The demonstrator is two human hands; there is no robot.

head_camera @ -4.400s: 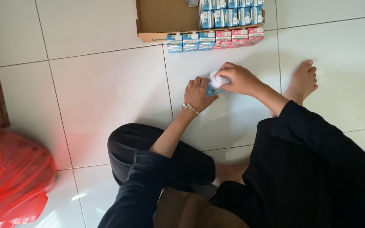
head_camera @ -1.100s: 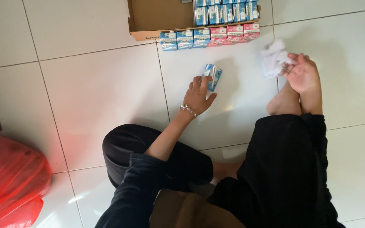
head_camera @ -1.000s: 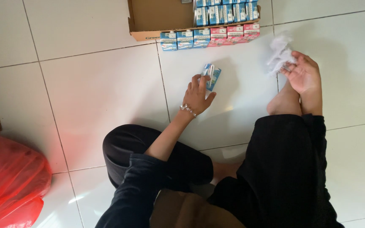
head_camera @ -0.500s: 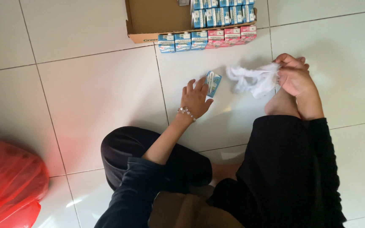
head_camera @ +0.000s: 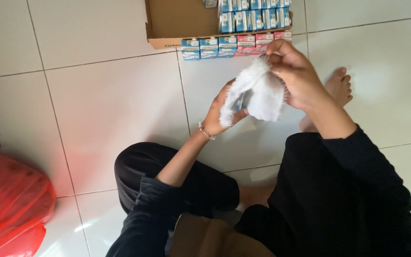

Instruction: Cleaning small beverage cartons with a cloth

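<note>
My right hand (head_camera: pixel 298 76) grips a crumpled white cloth (head_camera: pixel 258 93) by its top edge and holds it up over the floor. The cloth hangs down in front of my left hand (head_camera: pixel 217 116). My left hand holds a small blue drink carton, which is almost fully hidden behind the cloth. A beaded bracelet (head_camera: pixel 205 132) circles my left wrist. Both hands are raised above the white tiles, close together.
An open cardboard box (head_camera: pixel 177 24) at the top holds several blue cartons (head_camera: pixel 253 14). A row of blue cartons (head_camera: pixel 209 47) and pink cartons (head_camera: pixel 258 43) stands in front of it. A red plastic bag (head_camera: pixel 10 204) lies bottom left. My bare foot (head_camera: pixel 336 88) rests at right.
My right hand has brought the white cloth from the right side over to my left hand. The cloth now covers the blue carton, which was plainly visible before.
</note>
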